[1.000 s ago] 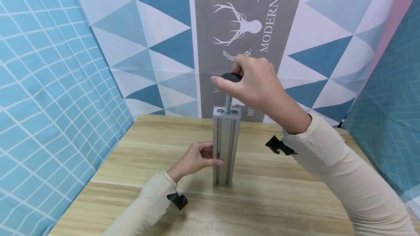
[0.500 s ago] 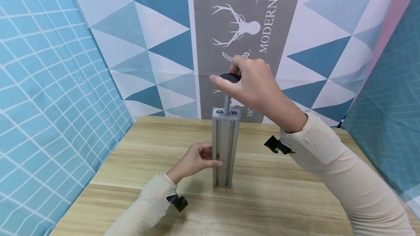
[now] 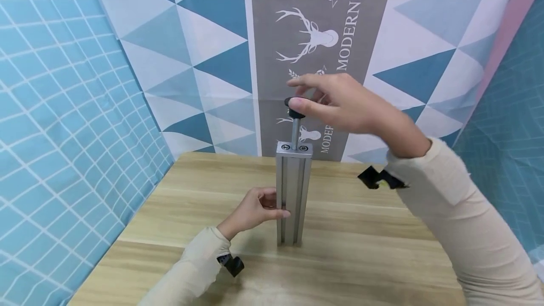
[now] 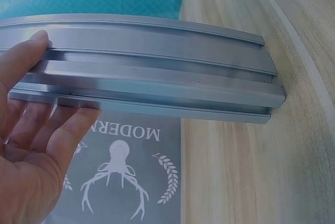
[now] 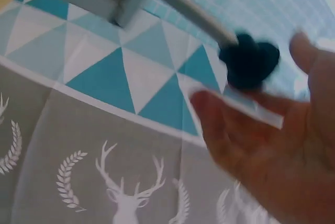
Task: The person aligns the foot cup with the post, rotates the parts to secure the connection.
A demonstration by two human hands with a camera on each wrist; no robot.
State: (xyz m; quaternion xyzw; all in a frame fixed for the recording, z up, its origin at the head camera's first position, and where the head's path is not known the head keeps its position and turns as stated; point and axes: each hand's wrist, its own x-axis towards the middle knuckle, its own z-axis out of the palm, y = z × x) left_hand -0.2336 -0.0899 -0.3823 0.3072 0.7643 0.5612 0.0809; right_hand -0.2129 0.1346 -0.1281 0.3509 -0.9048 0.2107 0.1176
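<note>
An upright silver aluminium profile (image 3: 293, 178) with grooved sides stands on the wooden table. My left hand (image 3: 251, 209) grips its lower half from the left, thumb on the near face and fingers behind. In the left wrist view the hand (image 4: 31, 171) holds the same grooved profile (image 4: 172, 75). Two screws flank a metal rod (image 3: 295, 132) that rises from the profile's top plate. A black knob (image 3: 296, 113) caps the rod. My right hand (image 3: 340, 103) is beside the knob, its thumb overlapping it in the head view. In the right wrist view its spread fingers surround the knob (image 5: 248, 62) loosely.
The wooden table (image 3: 204, 188) runs back to a patterned backdrop (image 3: 221, 37) with triangles and deer heads. A blue gridded curtain (image 3: 63, 122) closes off the left side. Black camera mounts sit on both wrists.
My right hand has loosened its grip on the knob and shifted right, its fingers spreading and more of the knob showing. The left hand and the profile stay where they were.
</note>
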